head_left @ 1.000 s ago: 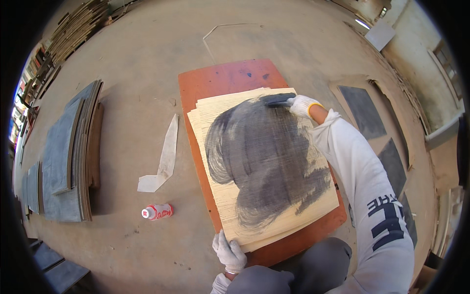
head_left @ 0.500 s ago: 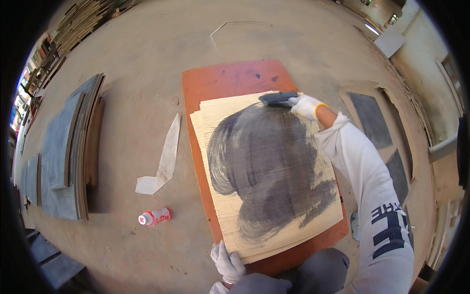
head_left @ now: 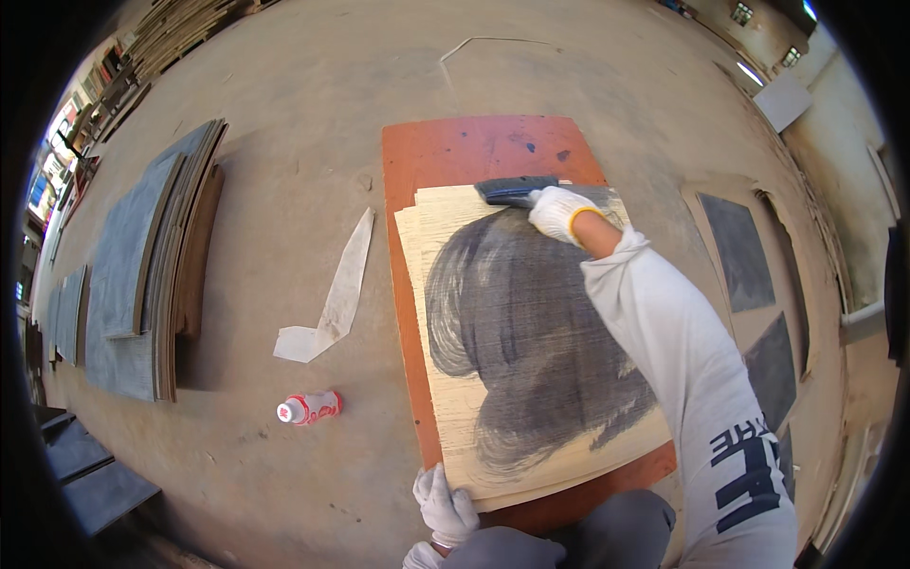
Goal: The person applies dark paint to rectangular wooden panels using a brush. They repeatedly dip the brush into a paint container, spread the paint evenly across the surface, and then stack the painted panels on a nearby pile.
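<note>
My right hand (head_left: 561, 214), in a white glove with a yellow cuff, is closed round a wide brush (head_left: 517, 191) with a dark, blue-tinged body. The brush lies against the far part of the top wood veneer sheet (head_left: 455, 417). Streaky dark grey-black stain (head_left: 540, 313) covers most of that pale sheet in curved strokes. Several such sheets lie stacked, slightly fanned at the left edge, on a reddish-brown board (head_left: 479, 147). My gloved left hand (head_left: 445, 508) grips the stack's near left corner, its fingers bent at the edge.
Left of the board, a white paper strip (head_left: 346, 280) and a red-and-white bottle (head_left: 310, 408) lie on the concrete floor. Farther left stands a pile of grey-faced boards (head_left: 142, 256). Dark sheets (head_left: 736, 251) lie to the right by the wall. My knees (head_left: 607, 531) are at the near edge.
My right hand has swept the brush leftward along the far edge of the sheet. My left hand stays at the corner, while the whole view has shifted slightly.
</note>
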### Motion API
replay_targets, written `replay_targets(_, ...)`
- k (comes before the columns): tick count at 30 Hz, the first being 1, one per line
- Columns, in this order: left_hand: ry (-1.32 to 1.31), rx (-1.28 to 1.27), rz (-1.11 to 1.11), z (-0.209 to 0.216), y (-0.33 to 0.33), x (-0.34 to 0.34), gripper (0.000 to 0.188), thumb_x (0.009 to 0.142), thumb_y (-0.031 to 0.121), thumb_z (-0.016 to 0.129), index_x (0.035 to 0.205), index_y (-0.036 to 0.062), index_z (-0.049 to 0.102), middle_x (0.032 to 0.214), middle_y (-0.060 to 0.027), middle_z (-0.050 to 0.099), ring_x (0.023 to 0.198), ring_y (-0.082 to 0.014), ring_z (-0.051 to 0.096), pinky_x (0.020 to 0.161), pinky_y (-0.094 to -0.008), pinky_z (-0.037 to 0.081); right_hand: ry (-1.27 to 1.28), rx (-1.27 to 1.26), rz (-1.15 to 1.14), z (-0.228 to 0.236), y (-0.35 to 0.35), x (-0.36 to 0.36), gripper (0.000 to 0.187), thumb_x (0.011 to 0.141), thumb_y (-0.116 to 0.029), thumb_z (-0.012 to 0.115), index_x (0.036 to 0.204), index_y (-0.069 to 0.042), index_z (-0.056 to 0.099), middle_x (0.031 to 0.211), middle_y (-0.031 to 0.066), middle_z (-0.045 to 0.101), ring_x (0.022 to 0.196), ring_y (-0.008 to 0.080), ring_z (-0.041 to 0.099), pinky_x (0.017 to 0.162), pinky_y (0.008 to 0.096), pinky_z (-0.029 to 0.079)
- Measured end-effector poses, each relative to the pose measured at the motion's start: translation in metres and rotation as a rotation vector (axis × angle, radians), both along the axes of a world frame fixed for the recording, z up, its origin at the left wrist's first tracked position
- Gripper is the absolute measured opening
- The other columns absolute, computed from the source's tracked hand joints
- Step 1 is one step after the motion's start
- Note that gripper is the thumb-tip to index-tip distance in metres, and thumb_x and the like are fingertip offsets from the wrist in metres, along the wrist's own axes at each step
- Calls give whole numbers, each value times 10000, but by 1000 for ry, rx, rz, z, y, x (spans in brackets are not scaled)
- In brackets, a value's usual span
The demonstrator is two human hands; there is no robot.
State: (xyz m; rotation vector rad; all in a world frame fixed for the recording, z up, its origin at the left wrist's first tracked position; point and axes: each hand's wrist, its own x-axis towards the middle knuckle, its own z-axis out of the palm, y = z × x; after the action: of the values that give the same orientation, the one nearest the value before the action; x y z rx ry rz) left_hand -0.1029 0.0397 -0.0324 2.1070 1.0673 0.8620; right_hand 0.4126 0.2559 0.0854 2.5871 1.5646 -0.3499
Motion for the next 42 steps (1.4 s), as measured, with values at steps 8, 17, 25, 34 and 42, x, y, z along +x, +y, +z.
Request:
replay_targets(8,26,-6,13,1,2,-2,552,976,243,600,1420,-83,572,1216,-259,672,1118,-449,631,1153,-647,403,-7,-84,31,-14,32,-12,305,919,-123,619,1134,-33,816,1128,264,770,1051,441,755,884,481,598)
replay_targets(17,22,-16,5,9,10,-7,539,968,214,596,1424,-72,580,1223,-267,685,1111,-468,639,1121,-647,428,-62,-312,251,-13,108,-72,349,921,-151,655,1230,-61,791,1298,250,725,1230,447,689,1002,496,565)
replay_targets(25,-14,-52,-38,0,3,6,588,918,233,670,1419,-67,598,1246,-231,685,1174,-421,624,1166,-623,399,-60,-240,261,2,81,-60,364,951,-157,616,1260,-69,787,1320,223,736,1166,469,719,975,495,591)
replay_targets(34,19,-33,-5,7,4,2,585,917,220,666,1420,-69,595,1238,-227,689,1153,-420,631,1163,-629,402,9,-180,182,72,-31,-44,593,974,-150,576,1525,-362,629,1405,96,725,1245,338,700,1058,434,545)
replay_targets(42,31,-14,25,3,5,-4,582,924,222,662,1427,-64,592,1236,-230,689,1154,-416,632,1162,-630,402,164,-139,418,54,-6,-101,527,909,-145,739,1369,-401,752,1268,113,773,1169,306,716,1009,426,558)
